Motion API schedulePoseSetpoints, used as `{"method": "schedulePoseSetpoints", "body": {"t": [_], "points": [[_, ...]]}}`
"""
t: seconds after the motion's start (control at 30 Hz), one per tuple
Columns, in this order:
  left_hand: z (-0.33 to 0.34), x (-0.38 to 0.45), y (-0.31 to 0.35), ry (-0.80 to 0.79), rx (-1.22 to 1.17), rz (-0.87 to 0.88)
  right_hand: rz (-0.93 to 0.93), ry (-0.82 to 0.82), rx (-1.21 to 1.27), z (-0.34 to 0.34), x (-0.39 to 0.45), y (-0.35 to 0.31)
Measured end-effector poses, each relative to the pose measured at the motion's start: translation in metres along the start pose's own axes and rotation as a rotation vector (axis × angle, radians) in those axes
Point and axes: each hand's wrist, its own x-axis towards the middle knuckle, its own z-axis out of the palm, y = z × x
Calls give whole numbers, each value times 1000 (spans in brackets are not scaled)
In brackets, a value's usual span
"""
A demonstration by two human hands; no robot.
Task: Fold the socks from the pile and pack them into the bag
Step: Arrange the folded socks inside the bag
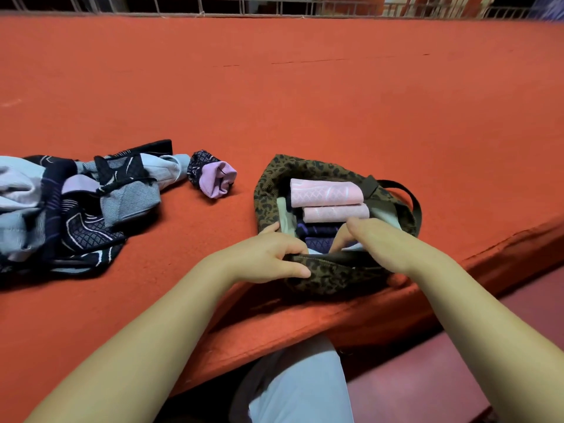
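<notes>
**Hands at the leopard-print bag**

Our left hand (pixel 274 254) pinches the near rim of the leopard-print bag (pixel 268 190), holding it open. Our right hand (pixel 378 242) reaches inside, fingers curled down onto a folded purple sock (pixel 317 241). Two folded pink socks (pixel 326 192) lie further in. The sock pile (pixel 76 203) sits left on the orange mat (pixel 305 102).

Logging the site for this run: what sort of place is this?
Probably a home bedroom or sleeping area, not a workshop: the work surface is a red padded mat like a mattress, a metal rail runs behind it, and loose socks lie beside a leopard-print bag.
</notes>
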Motion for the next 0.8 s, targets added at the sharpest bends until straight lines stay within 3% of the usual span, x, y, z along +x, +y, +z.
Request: {"method": "schedulePoseSetpoints", "body": {"t": [0.07,0.2,0.27,0.37,0.47,0.53,0.8], "points": [[5,-1,-3,7,-25,6,-50,-130,-207,8,-7,-2],[11,0,0,-36,-42,56,58,-310,-197,20,-10,14],[7,4,2,-39,-65,48,9,-239,-291,17,-11,21],[2,17,11,-61,-27,132,-150,5,-402,18,-18,23],[3,35,20,-193,119,165,-185,126,-379,16,-27,20],[2,43,23,-295,59,93,-205,195,-408,13,-29,19],[-20,58,27,-415,-36,-166,-62,153,-428,-20,-27,9]]}}
